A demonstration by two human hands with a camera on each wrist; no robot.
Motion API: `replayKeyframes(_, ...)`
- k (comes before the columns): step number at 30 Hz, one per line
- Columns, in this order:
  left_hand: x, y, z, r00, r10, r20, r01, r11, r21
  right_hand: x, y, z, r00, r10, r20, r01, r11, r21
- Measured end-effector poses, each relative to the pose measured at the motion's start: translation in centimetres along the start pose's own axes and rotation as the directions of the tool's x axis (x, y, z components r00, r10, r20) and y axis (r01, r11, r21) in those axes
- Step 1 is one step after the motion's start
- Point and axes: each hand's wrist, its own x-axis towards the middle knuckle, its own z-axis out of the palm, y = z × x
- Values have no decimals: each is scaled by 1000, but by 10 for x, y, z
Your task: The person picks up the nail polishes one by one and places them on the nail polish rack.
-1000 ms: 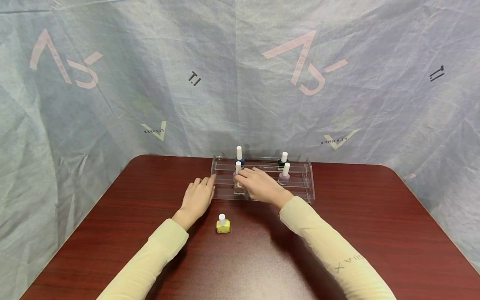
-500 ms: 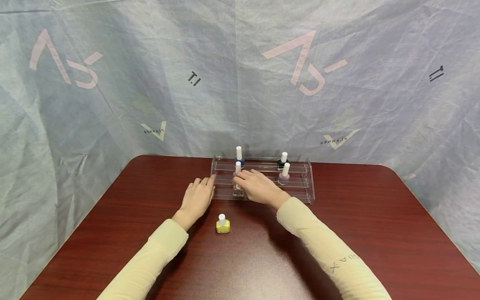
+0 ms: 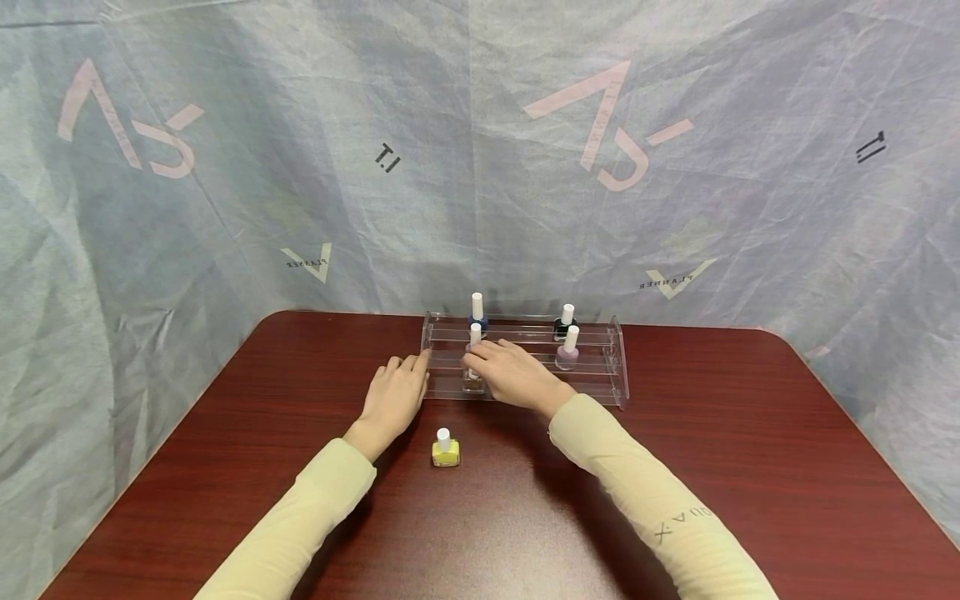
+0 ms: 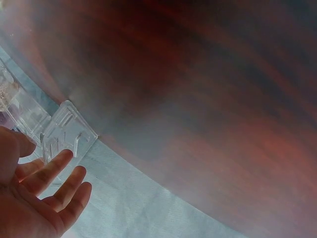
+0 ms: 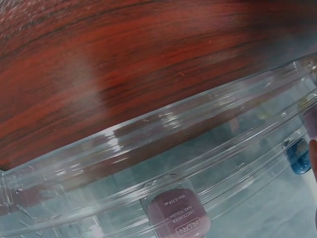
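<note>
A clear acrylic tiered rack (image 3: 525, 363) stands at the table's far side. My right hand (image 3: 516, 375) reaches to its lowest tier and holds a clear-looking nail polish bottle (image 3: 473, 386) by its upper part; the fingers hide much of it. My left hand (image 3: 395, 397) rests its fingertips against the rack's left end panel (image 4: 69, 134), fingers loosely extended. Behind the right hand stand a mauve bottle with a white cap (image 3: 476, 335) and a blue bottle (image 3: 477, 322). Another mauve bottle (image 3: 567, 358) and a dark bottle (image 3: 566, 328) stand upright toward the right.
A yellow nail polish bottle (image 3: 446, 453) with a white cap stands on the reddish-brown table (image 3: 750, 450), in front of the rack and between the forearms. A grey printed cloth (image 3: 480, 208) hangs behind the table's far edge.
My right hand has shifted slightly left along the lowest tier, and the clear-looking bottle has moved left with it. The left hand and the yellow bottle stay in place.
</note>
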Motion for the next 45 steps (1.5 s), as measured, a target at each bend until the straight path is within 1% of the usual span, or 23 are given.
replayKeyframes(12, 0, 0, 1, 1000, 0, 1, 0, 1000, -3, 0, 0, 0, 1000, 13, 19, -13, 1000, 10)
replayKeyframes(20, -1, -1, 2, 1000, 2, -19, -2, 1000, -5, 0, 0, -1, 1000, 6, 4, -6, 1000, 30)
replayKeyframes(25, 0, 0, 0, 1000, -5, -6, 5, 1000, -4, 0, -1, -3, 1000, 8, 1, -8, 999, 38)
replayKeyframes(33, 0, 0, 0, 1000, 2, -14, -2, 1000, 3, -1, 0, -4, 998, 13, -54, -9, 998, 68)
replayKeyframes(39, 0, 0, 0, 1000, 4, -11, -4, 1000, 3, -1, 0, -6, 998, 14, -67, -8, 997, 81)
replayKeyframes(45, 0, 0, -1, 1000, 1, -5, -1, 1000, -7, -1, 1, -8, 996, 9, -87, -3, 998, 70)
